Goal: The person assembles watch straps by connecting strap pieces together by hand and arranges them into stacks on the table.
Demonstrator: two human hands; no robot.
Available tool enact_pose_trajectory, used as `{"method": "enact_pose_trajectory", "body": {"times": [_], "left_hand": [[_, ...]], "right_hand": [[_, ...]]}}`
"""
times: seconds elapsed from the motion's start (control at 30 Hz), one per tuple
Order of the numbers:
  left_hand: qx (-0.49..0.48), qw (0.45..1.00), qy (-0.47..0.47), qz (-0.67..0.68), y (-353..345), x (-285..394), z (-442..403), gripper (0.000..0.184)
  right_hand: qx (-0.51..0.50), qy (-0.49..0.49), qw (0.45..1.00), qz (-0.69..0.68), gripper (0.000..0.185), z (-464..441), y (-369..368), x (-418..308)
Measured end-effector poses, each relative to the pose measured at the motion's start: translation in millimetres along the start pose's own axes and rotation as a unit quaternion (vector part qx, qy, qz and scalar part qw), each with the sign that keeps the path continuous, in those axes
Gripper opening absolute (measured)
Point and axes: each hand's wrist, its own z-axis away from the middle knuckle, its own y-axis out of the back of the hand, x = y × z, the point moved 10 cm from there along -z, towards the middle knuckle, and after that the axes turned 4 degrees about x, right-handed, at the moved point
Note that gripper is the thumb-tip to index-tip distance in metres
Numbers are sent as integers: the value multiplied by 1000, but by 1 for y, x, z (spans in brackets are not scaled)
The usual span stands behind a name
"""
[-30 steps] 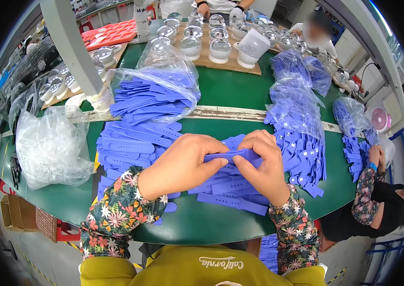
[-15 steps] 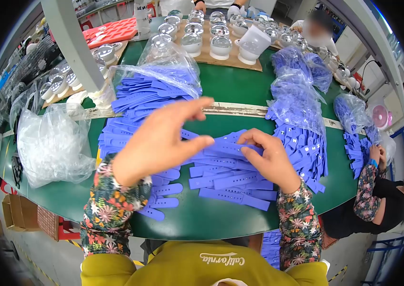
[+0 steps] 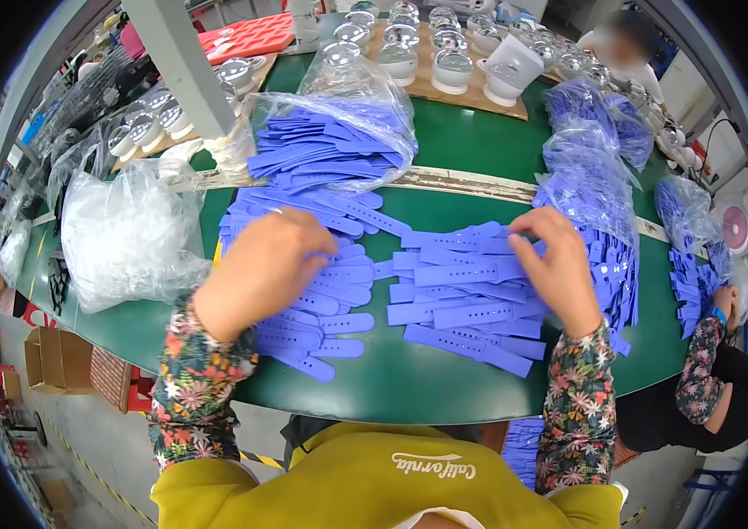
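Note:
My left hand (image 3: 264, 271) is over the left pile of blue-violet straps (image 3: 345, 286), its fingers curled down; whatever they hold is hidden. At the upper right end of the middle pile (image 3: 466, 304), my right hand (image 3: 561, 269) has its thumb and index finger around the end of a blue strap (image 3: 453, 239). The middle pile's straps lie roughly sideways, stacked over one another, some with rows of holes. Behind the left pile, an open clear bag (image 3: 338, 137) holds more straps. Right of my right hand lies another heap of straps (image 3: 614, 273), partly under clear plastic.
A full clear bag of white items (image 3: 131, 238) is on the left of the green table (image 3: 347, 388). Glass globes on white bases (image 3: 451, 69) stand on boards at the back. A grey post (image 3: 182, 66) rises at the left. A co-worker's arm (image 3: 702, 370) is at the far right.
My hands were together at a strap, then parted. My left hand has moved down to the left pile, its fingers now curled. The whole view has shifted, with the table appearing further right.

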Motion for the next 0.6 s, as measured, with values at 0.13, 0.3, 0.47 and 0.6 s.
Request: {"method": "enact_pose_trajectory", "body": {"times": [0.13, 0.3, 0.47, 0.6], "left_hand": [[-68, 994, 8, -82, -40, 11, 1, 21], [-54, 996, -8, -71, -56, 8, -2, 23], [-55, 998, -7, 19, -55, -4, -1, 20], [-28, 997, -2, 65, -41, -8, -6, 15]], "right_hand": [[18, -39, 998, 51, 12, 0, 22, 61], [-12, -20, 998, 55, 24, 6, 26, 110], [-67, 21, 991, 114, 41, 7, 20, 90], [-128, 29, 984, 119, 39, 11, 12, 86]]}}
